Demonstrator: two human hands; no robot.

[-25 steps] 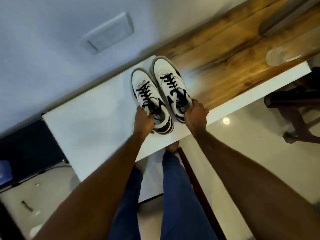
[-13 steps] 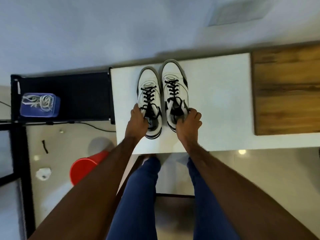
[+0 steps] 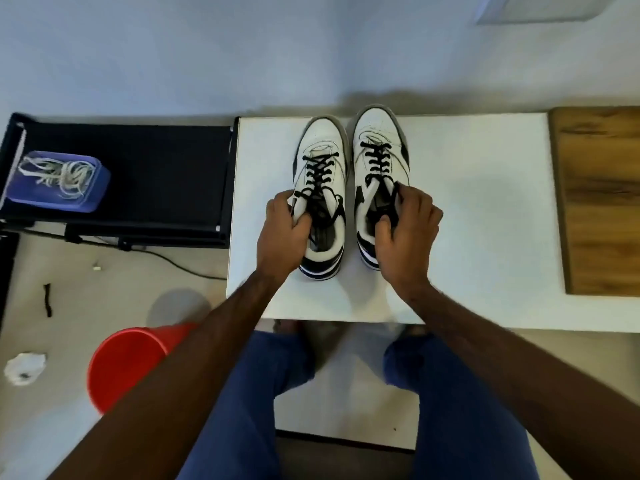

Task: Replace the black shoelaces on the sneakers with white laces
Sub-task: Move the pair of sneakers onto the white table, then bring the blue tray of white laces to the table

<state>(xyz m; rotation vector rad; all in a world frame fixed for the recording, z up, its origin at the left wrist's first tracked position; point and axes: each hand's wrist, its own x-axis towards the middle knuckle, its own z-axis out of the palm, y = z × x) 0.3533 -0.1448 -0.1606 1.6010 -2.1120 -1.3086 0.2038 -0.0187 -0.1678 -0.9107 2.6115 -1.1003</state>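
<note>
While sneakers [image 3: 349,174] sit side by side | left hand [image 3: 282,233] grips left collar | right hand [image 3: 405,230] grips right

I can read no text, label, brand or number anywhere here; my sneakers [image 3: 349,188] carry no legible marking, and the blue box [image 3: 59,183] at upper left is likewise unmarked.

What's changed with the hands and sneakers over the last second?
The left hand and right hand shifted from the heels to the collars, fingers now curling at the lace ends. Both sneakers stay side by side on the white table, black laces still threaded.
</note>
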